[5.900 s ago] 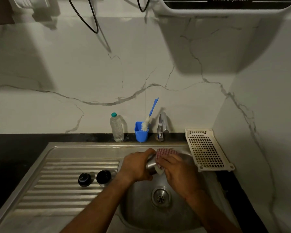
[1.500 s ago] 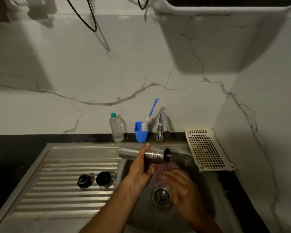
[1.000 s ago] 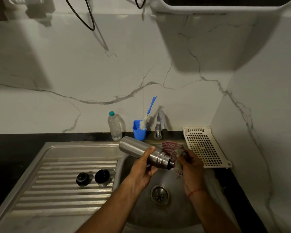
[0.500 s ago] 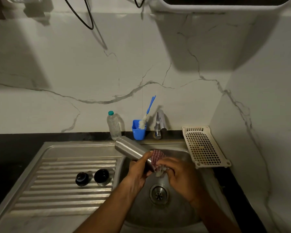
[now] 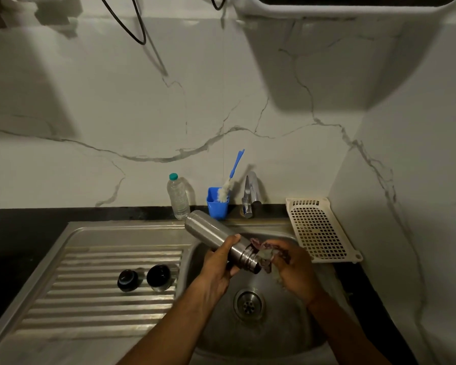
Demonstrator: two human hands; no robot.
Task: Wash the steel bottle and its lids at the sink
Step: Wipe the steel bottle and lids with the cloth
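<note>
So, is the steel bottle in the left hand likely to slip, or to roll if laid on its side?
The steel bottle looks smooth, so it may slip in the left hand. It is a round cylinder, so on its side it would probably roll; the ridges of the drainboard might check it.

1. a person's two forearms show bare along their whole visible length, from behind the fingers back to the frame's lower edge.
2. the left hand is bare from fingers to wrist.
3. the right hand carries a thin reddish-orange thread around the wrist, just behind the hand, on the far side from the fingers.
</note>
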